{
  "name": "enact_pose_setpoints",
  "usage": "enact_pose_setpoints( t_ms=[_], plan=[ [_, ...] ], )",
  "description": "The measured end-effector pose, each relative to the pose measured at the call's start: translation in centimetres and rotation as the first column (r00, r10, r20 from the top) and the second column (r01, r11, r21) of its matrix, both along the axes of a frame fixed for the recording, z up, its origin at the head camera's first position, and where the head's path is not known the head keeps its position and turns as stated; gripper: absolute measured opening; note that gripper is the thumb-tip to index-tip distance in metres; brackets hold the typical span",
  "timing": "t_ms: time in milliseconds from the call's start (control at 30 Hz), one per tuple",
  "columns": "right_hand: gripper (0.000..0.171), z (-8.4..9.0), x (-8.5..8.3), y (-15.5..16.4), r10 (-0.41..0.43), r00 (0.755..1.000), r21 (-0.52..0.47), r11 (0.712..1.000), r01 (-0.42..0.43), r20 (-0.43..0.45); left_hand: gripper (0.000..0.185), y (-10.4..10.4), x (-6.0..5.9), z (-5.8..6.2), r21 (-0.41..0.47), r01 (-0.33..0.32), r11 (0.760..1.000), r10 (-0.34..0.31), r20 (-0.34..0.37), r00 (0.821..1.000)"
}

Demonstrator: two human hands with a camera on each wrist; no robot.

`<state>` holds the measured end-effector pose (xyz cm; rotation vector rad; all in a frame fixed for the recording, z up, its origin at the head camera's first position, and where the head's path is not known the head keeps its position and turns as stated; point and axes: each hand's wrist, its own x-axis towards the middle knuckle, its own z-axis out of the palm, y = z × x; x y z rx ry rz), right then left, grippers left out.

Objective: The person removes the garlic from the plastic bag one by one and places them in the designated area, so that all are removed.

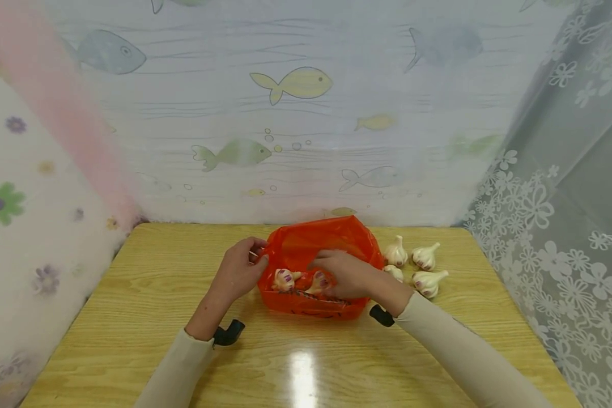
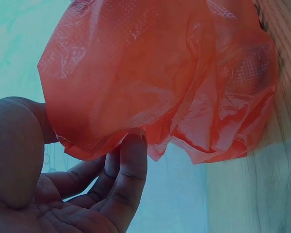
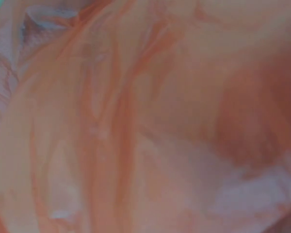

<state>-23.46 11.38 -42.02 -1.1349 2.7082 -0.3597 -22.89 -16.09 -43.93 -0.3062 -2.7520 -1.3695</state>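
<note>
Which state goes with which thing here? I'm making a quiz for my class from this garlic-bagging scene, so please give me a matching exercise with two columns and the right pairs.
Column one:
1. left hand
2. right hand
3. orange plastic bag
4. garlic bulbs on the table

Column two:
A. lie on the wood to the right of the bag
B. pinches the bag's left edge
C. stands open on the table with garlic inside
D. reaches into the bag's mouth, at a garlic bulb

Pairs: 1-B, 2-D, 3-C, 4-A
</note>
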Motion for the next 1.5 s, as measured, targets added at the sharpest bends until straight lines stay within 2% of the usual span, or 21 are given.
enact_pose_setpoints(
  t_ms=[367, 933, 1167, 1500],
  plan=[
    [0.05, -0.5, -0.1, -0.8, -0.006, 1.0, 0.054, 0.999, 0.004, 0.021, 0.032, 0.1, -0.1, 0.0, 0.0, -0.004, 1.0, 0.004, 0.011, 1.0],
    [0.043, -1.2, -0.3, -1.1, -0.005, 1.0, 0.045, 0.999, 0.005, 0.003, 0.031, -0.1, -0.1, -0.1, 0.003, 0.001, 1.0, -0.001, -0.003, 1.0],
    [0.031, -1.2, -0.4, -1.2, 0.03, 0.999, 0.035, 0.999, -0.029, -0.03, 0.03, -0.1, -0.2, -0.1, 0.002, 0.002, 1.0, -0.002, -0.007, 1.0],
    [0.032, -0.9, -0.3, -1.0, 0.012, 1.0, 0.026, 1.0, -0.011, -0.019, 0.03, -0.1, -0.1, -0.1, 0.002, -0.003, 1.0, 0.003, -0.003, 1.0]
  ],
)
